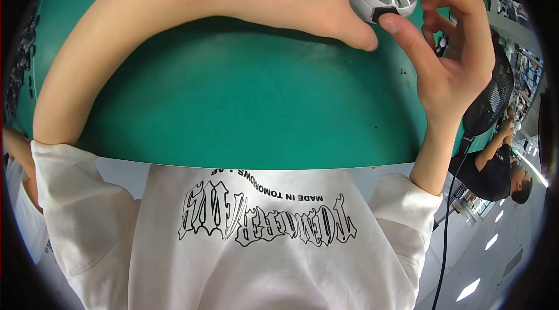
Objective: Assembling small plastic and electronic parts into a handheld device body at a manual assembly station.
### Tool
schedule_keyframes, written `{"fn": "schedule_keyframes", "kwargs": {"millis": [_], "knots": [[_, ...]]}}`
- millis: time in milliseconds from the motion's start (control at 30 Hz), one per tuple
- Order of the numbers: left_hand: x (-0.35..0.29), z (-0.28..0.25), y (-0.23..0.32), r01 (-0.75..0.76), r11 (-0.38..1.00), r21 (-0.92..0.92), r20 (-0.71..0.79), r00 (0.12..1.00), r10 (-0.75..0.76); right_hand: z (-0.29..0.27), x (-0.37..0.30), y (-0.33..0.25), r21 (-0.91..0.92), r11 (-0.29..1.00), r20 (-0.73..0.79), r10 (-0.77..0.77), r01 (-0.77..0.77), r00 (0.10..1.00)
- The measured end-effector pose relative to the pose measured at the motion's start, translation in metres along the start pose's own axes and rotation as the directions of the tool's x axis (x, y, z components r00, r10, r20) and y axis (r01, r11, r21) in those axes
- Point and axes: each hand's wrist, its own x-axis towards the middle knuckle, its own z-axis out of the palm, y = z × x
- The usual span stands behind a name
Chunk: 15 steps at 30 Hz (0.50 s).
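A round grey-white plastic part (pixel 364 6) with spokes, a shiny blue domed centre and a black piece on its near side is held between my hands at the far right of the table. My left hand (pixel 314 4) reaches across and curves around its left and far sides, the thumb sticking out toward me. Most of the left fingers are out of sight beyond the part. My right hand (pixel 460 62) pinches it from the right, thumb on the near black piece and index finger on the rim by the blue dome.
Under my arms spreads a green table mat (pixel 256 100). Small black pieces (pixel 441 45) show behind my right hand. A black mesh-covered object (pixel 492 97) with a cable (pixel 448 217) stands at the right. One person (pixel 492 173) in black is at the right, another (pixel 26 199) at the left.
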Motion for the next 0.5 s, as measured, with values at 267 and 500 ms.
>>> {"fn": "schedule_keyframes", "kwargs": {"millis": [267,500], "knots": [[0.005,-0.002,0.006,0.194,0.949,-0.247,0.121,0.978,-0.168,0.003,0.019,-0.013,0.057,0.952,0.174,0.288,-0.302,0.942],[0.006,-0.007,0.016,0.269,0.924,-0.271,0.074,0.963,-0.258,0.004,0.02,-0.007,0.261,0.836,0.29,0.409,-0.483,0.865]]}}
